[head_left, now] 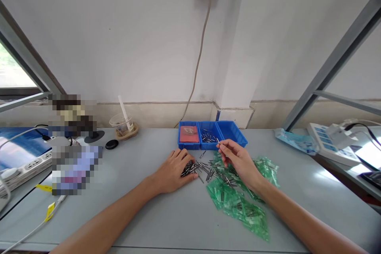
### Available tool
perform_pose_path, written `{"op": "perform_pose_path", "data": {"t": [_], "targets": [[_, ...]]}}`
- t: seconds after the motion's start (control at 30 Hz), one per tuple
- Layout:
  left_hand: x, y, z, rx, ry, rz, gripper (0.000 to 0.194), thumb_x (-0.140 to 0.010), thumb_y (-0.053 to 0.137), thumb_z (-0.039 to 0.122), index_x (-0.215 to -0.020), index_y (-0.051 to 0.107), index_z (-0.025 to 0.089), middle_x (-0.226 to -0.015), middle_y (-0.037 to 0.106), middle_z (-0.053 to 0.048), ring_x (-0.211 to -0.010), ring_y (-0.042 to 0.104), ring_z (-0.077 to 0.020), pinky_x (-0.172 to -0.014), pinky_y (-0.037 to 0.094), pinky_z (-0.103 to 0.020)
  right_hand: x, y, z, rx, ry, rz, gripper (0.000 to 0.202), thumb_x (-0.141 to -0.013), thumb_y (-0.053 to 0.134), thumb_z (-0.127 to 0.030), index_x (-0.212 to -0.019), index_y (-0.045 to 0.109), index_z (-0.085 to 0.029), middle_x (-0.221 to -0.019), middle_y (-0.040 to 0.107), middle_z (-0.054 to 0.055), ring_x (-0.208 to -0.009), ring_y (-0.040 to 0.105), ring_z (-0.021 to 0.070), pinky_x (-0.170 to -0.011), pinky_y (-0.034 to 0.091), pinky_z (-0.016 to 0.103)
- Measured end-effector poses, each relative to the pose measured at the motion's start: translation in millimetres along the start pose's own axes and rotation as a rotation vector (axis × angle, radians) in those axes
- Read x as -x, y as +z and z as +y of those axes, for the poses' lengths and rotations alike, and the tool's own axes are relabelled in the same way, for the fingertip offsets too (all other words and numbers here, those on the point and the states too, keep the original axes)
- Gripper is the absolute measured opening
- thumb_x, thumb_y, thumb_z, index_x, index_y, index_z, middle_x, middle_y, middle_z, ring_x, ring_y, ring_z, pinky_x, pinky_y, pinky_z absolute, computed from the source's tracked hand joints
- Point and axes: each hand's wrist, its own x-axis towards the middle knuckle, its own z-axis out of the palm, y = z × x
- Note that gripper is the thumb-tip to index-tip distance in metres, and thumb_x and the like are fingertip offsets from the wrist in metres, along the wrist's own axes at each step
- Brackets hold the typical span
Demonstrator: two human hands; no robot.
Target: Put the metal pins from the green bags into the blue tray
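A pile of thin metal pins (204, 168) lies on the grey table, spreading right onto green plastic bags (238, 204) that hold more pins. My left hand (175, 170) rests on the table with its fingers apart, curved around the left end of the pile. My right hand (238, 160) is raised over the bags, thumb and index finger pinching one small metal pin (218, 141) in front of the blue bins. The middle blue bin (209, 133) contains several pins, the left one (188, 135) a red packet, and nothing shows in the right one (232, 133).
At the back left stand a clear cup (122, 124) with a straw and a black round lid (112, 144). Power strips (32, 165) lie at the far left, another (330, 145) at the right beside a light blue packet (296, 141). Metal frame posts rise on both sides.
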Motion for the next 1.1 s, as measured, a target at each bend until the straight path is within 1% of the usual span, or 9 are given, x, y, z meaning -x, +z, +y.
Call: {"op": "perform_pose_path", "data": {"t": [0.37, 0.6, 0.8, 0.93, 1.1], "targets": [[-0.2, -0.3, 0.6, 0.003, 0.006, 0.005, 0.035, -0.103, 0.058, 0.055, -0.12, 0.059, 0.025, -0.116, 0.059, -0.006, -0.103, 0.053, -0.0269, -0.093, 0.043, -0.043, -0.1, -0.5, 1.0, -0.016, 0.011, 0.001, 0.039, -0.094, 0.067, -0.061, -0.102, 0.068, -0.023, -0.085, 0.058, 0.002, -0.07, 0.051, 0.0158, -0.058, 0.047, 0.028], [0.2, 0.4, -0.6, -0.004, 0.01, 0.008, 0.036, -0.103, 0.058, 0.056, -0.12, 0.059, 0.025, -0.116, 0.058, -0.006, -0.103, 0.053, -0.0264, -0.093, 0.043, -0.043, 0.2, 0.3, 0.5, -0.015, -0.001, -0.023, 0.039, -0.095, 0.065, -0.062, -0.102, 0.067, -0.023, -0.086, 0.057, 0.002, -0.069, 0.051, 0.0159, -0.058, 0.047, 0.029], [0.2, -0.9, 0.1, 0.0, 0.01, 0.008, 0.036, -0.103, 0.057, 0.056, -0.121, 0.059, 0.025, -0.116, 0.059, -0.006, -0.103, 0.053, -0.0268, -0.093, 0.043, -0.043, 1.8, 0.5, -3.9, 0.022, 0.004, -0.018, 0.04, -0.091, 0.07, -0.063, -0.099, 0.062, -0.025, -0.076, 0.057, -0.001, -0.065, 0.052, 0.0165, -0.06, 0.049, 0.031], [0.2, -2.2, 1.2, 0.002, 0.009, 0.003, 0.035, -0.104, 0.057, 0.055, -0.12, 0.059, 0.025, -0.116, 0.059, -0.006, -0.102, 0.053, -0.026, -0.092, 0.043, -0.042, 2.5, 1.4, -5.3, 0.041, -0.005, -0.015, 0.037, -0.09, 0.073, -0.059, -0.095, 0.059, -0.025, -0.076, 0.058, -0.001, -0.064, 0.053, 0.0162, -0.059, 0.049, 0.03], [-0.4, -2.1, 1.2, -0.002, 0.008, -0.002, 0.034, -0.104, 0.057, 0.054, -0.121, 0.058, 0.024, -0.115, 0.059, -0.006, -0.102, 0.053, -0.0262, -0.092, 0.042, -0.043, 2.3, 0.7, -4.3, 0.056, -0.003, 0.002, 0.037, -0.091, 0.071, -0.061, -0.097, 0.062, -0.026, -0.076, 0.057, -0.002, -0.062, 0.053, 0.0156, -0.059, 0.048, 0.031]]}}
